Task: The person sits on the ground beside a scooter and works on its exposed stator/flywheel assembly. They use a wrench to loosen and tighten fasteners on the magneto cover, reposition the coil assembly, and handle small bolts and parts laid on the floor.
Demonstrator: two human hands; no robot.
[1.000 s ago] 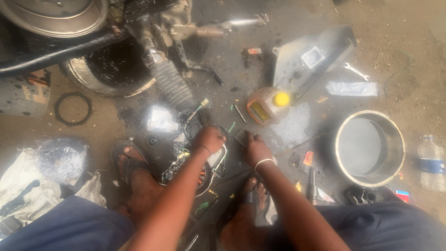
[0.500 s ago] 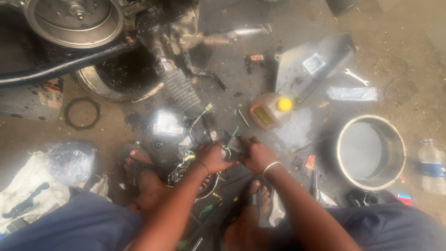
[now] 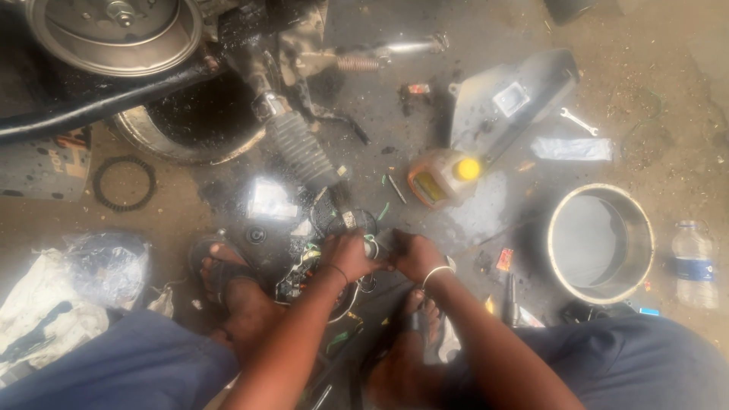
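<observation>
Floor (image 3: 668,114): dull brown at the right edge, darkened to oily grey-black toward the middle. Oil bottle (image 3: 440,178): orange body, yellow cap. Metal pot (image 3: 600,241) near the right edge: silver-grey, pale inside. Water bottle (image 3: 694,263): clear, blue label. Wrench (image 3: 579,121): bright silver. Rubber ring (image 3: 124,183) near the left edge: black. Ribbed boot (image 3: 302,148): black. Trousers (image 3: 114,364): dark blue. Bangle on right hand (image 3: 414,257): white. Band on left hand (image 3: 348,257): dark. Wiring part (image 3: 315,266) beneath the hands: black with green strands.

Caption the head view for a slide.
Both hands, left hand and right hand, grip a small wired part over the oily floor.
</observation>
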